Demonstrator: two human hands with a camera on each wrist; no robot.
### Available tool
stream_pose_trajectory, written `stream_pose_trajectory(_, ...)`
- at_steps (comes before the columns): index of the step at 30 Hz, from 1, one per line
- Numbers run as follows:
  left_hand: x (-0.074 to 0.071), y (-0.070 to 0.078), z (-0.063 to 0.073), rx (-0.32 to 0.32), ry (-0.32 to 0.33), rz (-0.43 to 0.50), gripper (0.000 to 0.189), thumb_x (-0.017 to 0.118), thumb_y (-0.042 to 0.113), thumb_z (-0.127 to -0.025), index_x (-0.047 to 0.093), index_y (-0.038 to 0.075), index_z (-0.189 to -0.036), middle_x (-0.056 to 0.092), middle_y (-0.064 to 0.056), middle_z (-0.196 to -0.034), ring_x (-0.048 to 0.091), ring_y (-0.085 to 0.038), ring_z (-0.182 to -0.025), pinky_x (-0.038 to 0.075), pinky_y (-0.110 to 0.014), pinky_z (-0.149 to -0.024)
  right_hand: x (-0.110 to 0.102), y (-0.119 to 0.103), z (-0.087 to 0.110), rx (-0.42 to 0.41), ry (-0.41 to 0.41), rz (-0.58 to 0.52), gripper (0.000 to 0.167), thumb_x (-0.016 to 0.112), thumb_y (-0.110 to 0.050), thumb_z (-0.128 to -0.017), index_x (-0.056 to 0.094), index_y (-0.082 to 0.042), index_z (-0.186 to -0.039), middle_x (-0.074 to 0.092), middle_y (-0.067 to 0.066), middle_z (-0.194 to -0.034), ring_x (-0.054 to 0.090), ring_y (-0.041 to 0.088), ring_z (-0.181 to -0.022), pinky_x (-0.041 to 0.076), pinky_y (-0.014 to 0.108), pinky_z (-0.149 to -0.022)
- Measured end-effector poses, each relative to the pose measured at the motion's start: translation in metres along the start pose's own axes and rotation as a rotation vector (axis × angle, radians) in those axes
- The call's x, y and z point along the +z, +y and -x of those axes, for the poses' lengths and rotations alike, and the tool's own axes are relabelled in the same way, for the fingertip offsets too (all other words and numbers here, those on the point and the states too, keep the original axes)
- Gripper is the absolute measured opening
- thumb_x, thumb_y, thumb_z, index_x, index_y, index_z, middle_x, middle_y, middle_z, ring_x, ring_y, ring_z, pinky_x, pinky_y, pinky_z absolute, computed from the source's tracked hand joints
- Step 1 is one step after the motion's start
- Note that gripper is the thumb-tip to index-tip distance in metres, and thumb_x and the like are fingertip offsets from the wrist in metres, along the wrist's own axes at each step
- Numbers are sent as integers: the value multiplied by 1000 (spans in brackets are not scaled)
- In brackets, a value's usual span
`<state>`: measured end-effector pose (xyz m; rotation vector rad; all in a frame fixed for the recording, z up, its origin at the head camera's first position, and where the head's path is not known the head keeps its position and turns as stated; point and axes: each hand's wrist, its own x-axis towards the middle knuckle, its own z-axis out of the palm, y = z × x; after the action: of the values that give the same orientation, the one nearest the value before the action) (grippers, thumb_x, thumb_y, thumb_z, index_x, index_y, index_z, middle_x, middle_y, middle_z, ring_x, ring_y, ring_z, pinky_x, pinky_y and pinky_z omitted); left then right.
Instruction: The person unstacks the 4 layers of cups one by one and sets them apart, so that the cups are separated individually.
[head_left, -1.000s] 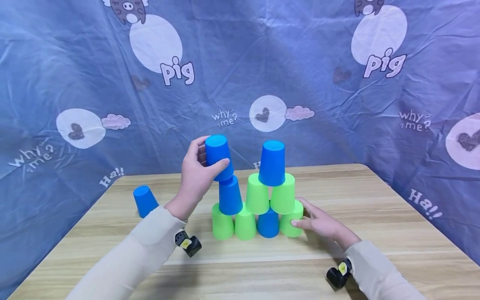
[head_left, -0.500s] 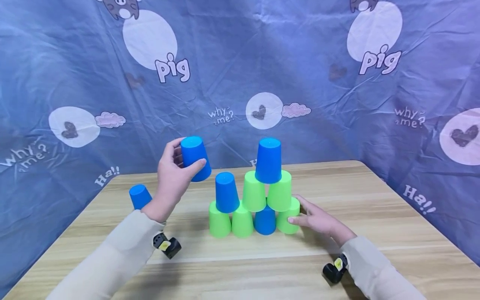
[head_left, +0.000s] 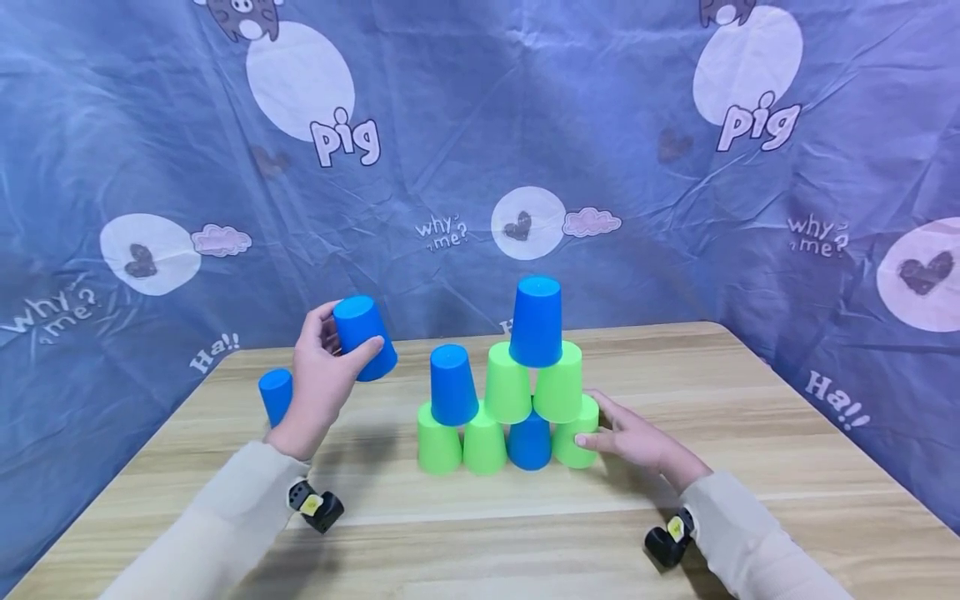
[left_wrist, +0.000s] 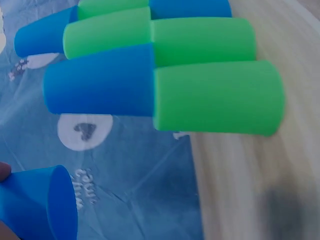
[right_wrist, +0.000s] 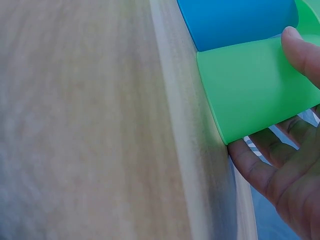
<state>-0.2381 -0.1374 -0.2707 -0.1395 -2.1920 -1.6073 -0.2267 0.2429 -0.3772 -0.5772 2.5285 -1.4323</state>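
Note:
My left hand (head_left: 321, 379) grips an upside-down blue cup (head_left: 363, 337) in the air, left of a cup stack. The cup's open rim shows in the left wrist view. My right hand (head_left: 637, 440) holds the green cup (head_left: 576, 440) at the stack's bottom right, thumb in front and fingers behind. Beside that cup stands a blue cup (head_left: 529, 443), then two green cups (head_left: 438, 442). The second tier has a blue cup (head_left: 453, 387) at left and two green cups (head_left: 507, 385). On those two greens sits another blue cup (head_left: 537, 323).
A lone blue cup (head_left: 276, 395) stands on the wooden table (head_left: 465, 542) at the left, partly behind my left wrist. A blue printed cloth (head_left: 420, 125) hangs behind the table. Wrist cameras (head_left: 318, 508) sit on both sleeves.
My left hand has lifted its blue cup off the second-tier blue cup, then carried it left and lower. The right hand stays at the bottom green cup. The head view has shifted slightly.

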Motion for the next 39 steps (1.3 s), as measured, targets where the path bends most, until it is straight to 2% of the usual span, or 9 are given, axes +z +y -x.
stream_pose_trajectory(6, -1, -22, 3, -27, -19, 10, 64, 70, 22, -82, 36, 12, -136, 47, -14, -127, 48, -31, -120, 37, -52, -102, 1, 2, 0, -5, -4, -5, 64, 61, -25, -88, 28, -7, -140, 50, 15, -126, 43, 38, -120, 30, 63, -100)
stream_pose_trajectory(13, -4, -40, 6, -115, -25, -34, 67, 68, 27, -84, 31, 13, -139, 42, -17, -135, 41, -35, -126, 34, -56, -103, 1, 4, -2, 5, -5, -7, 64, 61, -27, -88, 28, -10, -140, 50, 14, -126, 43, 36, -120, 29, 62, -101)
stream_pose_trajectory(22, -12, -66, 1, -198, -16, -80, 70, 69, 28, -83, 27, 10, -135, 37, -19, -138, 39, -37, -126, 34, -58, -101, 0, 2, -1, -2, -5, -4, 63, 61, -25, -88, 29, -8, -140, 50, 15, -126, 43, 38, -121, 29, 63, -100)
stream_pose_trajectory(27, -18, -81, 0, -248, -18, -116, 70, 70, 22, -82, 24, 7, -133, 34, -22, -138, 36, -40, -127, 33, -59, -101, 0, 2, -2, -5, -5, 3, 62, 61, -25, -89, 29, -8, -140, 50, 15, -126, 42, 38, -121, 29, 63, -101)
stream_pose_trajectory(31, -22, -91, -2, -283, -34, -142, 71, 69, 19, -82, 22, 4, -133, 32, -24, -139, 34, -42, -128, 31, -60, -102, 1, 1, -1, -8, -4, 0, 62, 61, -24, -88, 30, -7, -139, 50, 15, -125, 43, 38, -121, 29, 63, -101)
stream_pose_trajectory(39, -31, -111, -4, -367, -87, -189, 78, 67, 20, -83, 20, 1, -142, 26, -27, -145, 27, -44, -132, 28, -61, -103, 0, 2, -1, -17, -12, -3, 61, 60, -23, -89, 29, -6, -139, 50, 15, -125, 45, 35, -119, 32, 60, -100)
